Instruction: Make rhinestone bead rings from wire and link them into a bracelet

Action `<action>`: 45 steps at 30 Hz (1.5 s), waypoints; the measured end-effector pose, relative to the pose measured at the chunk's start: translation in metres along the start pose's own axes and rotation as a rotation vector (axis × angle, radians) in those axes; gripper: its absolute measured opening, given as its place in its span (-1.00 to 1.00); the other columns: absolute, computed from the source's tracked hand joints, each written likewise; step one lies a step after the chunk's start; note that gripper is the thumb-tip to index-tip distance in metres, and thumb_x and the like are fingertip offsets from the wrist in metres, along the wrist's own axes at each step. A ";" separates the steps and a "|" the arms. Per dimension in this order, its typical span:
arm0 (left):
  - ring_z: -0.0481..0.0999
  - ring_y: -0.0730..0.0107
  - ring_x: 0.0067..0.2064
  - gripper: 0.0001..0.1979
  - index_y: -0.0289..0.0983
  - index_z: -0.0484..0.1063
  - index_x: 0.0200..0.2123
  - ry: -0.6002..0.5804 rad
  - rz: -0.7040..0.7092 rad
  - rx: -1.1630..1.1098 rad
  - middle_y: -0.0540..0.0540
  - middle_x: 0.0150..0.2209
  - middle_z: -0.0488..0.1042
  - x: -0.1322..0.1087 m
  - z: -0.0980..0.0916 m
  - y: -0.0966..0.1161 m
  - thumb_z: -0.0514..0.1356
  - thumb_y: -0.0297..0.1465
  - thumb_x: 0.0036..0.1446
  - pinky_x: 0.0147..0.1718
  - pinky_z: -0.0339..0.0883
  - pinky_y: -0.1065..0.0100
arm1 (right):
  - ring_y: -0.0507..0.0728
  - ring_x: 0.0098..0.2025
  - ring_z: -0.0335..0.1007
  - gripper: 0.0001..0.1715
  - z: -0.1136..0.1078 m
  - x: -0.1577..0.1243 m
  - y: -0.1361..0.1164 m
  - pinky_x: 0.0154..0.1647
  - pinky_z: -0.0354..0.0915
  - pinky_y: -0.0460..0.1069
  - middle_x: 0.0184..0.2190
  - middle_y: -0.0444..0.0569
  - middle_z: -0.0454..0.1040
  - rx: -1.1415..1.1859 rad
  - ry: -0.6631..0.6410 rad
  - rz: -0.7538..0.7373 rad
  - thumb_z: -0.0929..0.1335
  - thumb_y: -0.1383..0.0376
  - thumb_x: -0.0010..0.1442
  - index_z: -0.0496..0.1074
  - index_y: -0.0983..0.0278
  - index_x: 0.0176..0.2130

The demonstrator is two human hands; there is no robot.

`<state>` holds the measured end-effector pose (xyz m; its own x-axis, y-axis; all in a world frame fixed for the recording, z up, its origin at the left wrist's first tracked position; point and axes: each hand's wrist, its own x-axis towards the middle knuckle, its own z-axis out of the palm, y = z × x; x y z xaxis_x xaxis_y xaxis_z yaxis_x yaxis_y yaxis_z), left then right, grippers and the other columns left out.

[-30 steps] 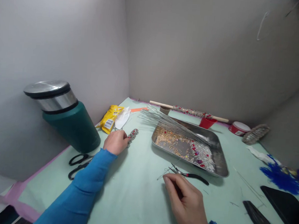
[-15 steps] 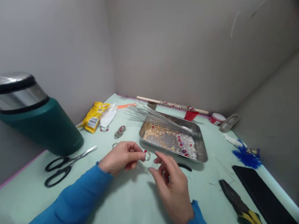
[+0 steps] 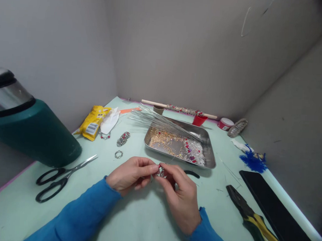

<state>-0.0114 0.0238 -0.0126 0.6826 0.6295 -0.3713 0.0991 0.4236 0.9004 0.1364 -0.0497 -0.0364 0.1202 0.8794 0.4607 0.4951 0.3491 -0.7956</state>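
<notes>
My left hand [image 3: 130,175] and my right hand [image 3: 178,194] meet over the pale green table [image 3: 133,220], fingertips pinched together on a small beaded wire piece [image 3: 160,170] with red and clear beads. Both arms wear blue sleeves. Just beyond the hands stands a metal tray [image 3: 210,158] holding gold, clear and red beads, with a bundle of thin wires [image 3: 155,121] lying across its left end. A small beaded ring [image 3: 118,154] and a longer beaded strip [image 3: 123,139] lie on the table to the left of the tray.
Black-handled scissors [image 3: 56,179] lie at the left beside a dark green bin [image 3: 31,134]. A yellow packet [image 3: 91,121] sits further back. Yellow-handled pliers [image 3: 253,217] and a black flat case [image 3: 278,211] lie at the right. Black-handled pliers [image 3: 192,173] peek out behind my right hand. A beaded stick [image 3: 178,109], red cup [image 3: 198,120] and blue feathers [image 3: 252,163] line the back.
My left hand came back from the beaded strip with a small beaded piece. My right hand left the black-handled pliers and closed on the same piece. The view shifted left and down.
</notes>
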 end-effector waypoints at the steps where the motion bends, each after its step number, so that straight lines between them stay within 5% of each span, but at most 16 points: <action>1: 0.05 0.69 -0.73 -0.72 -0.32 0.33 -0.47 -0.011 0.002 -0.016 0.12 -0.72 0.23 0.000 0.000 0.000 0.19 -0.19 0.03 -0.75 -0.14 0.56 | 0.03 -0.46 0.27 -0.76 0.000 0.000 0.000 -0.42 0.27 -0.05 -0.42 -0.09 0.39 0.007 0.005 -0.003 0.31 0.34 0.17 0.41 0.25 -0.12; 8: 0.11 0.61 -0.69 -0.71 -0.32 0.41 -0.42 0.096 0.052 0.234 0.09 -0.70 0.28 -0.001 -0.002 0.003 0.16 -0.18 0.02 -0.68 -0.01 0.51 | 0.03 -0.47 0.28 -0.69 0.002 -0.002 0.008 -0.44 0.29 -0.05 -0.37 -0.06 0.41 0.011 -0.037 0.008 0.31 0.34 0.16 0.38 0.26 -0.06; 12: 0.22 0.51 -0.63 -0.72 -0.27 0.51 -0.36 0.383 0.111 0.617 0.06 -0.68 0.33 -0.009 -0.022 0.014 0.11 -0.21 0.04 -0.60 0.08 0.46 | 0.01 -0.51 0.26 -0.57 0.002 -0.004 0.012 -0.49 0.28 -0.07 -0.35 -0.06 0.40 0.010 -0.036 0.105 0.31 0.30 0.16 0.25 0.27 0.04; 16: 0.40 0.36 -0.49 -0.75 -0.23 0.54 -0.34 0.773 0.092 1.006 -0.01 -0.61 0.45 -0.018 -0.059 0.024 0.08 -0.30 0.04 -0.47 0.18 0.40 | 0.03 -0.51 0.25 -0.79 0.001 -0.004 0.010 -0.44 0.27 -0.05 -0.41 -0.07 0.39 -0.054 -0.080 0.041 0.26 0.29 0.20 0.36 0.27 -0.14; 18: 0.46 0.31 -0.41 -0.75 -0.23 0.53 -0.30 0.865 0.082 1.130 -0.05 -0.50 0.52 -0.020 -0.075 0.026 0.08 -0.34 0.03 -0.40 0.21 0.39 | 0.05 -0.49 0.27 -0.82 0.001 -0.004 0.008 -0.42 0.26 -0.04 -0.43 -0.07 0.38 -0.072 -0.103 0.016 0.24 0.30 0.21 0.37 0.27 -0.19; 28: 0.47 0.20 -0.19 -0.78 -0.23 0.51 -0.35 0.895 0.008 1.351 -0.15 -0.29 0.55 -0.004 -0.097 0.030 0.06 -0.42 0.03 -0.24 0.23 0.34 | 0.09 -0.40 0.34 -0.85 0.001 -0.006 0.009 -0.38 0.27 -0.04 -0.41 -0.05 0.40 -0.104 -0.137 -0.009 0.25 0.31 0.22 0.37 0.26 -0.21; 36: 0.48 0.29 -0.35 -0.83 -0.26 0.45 -0.40 0.868 -0.027 1.238 -0.09 -0.44 0.53 0.003 -0.105 0.031 0.14 -0.30 -0.03 -0.40 0.23 0.40 | 0.13 -0.32 0.42 -0.83 0.001 -0.005 0.011 -0.32 0.33 -0.02 -0.37 0.00 0.47 -0.139 -0.121 -0.055 0.24 0.32 0.21 0.41 0.25 -0.24; 45: 0.42 0.47 -0.54 -0.90 -0.26 0.45 -0.45 0.756 0.006 1.019 -0.03 -0.41 0.51 -0.002 -0.106 0.031 0.17 -0.40 -0.11 -0.48 0.23 0.43 | 0.11 -0.31 0.41 -0.85 0.001 -0.006 0.009 -0.29 0.30 -0.03 -0.36 -0.03 0.46 -0.109 -0.143 -0.037 0.24 0.34 0.22 0.40 0.24 -0.26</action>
<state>-0.0865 0.1050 -0.0083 0.1362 0.9856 -0.0999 0.8373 -0.0606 0.5433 0.1394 -0.0516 -0.0468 -0.0191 0.9064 0.4219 0.5885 0.3513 -0.7282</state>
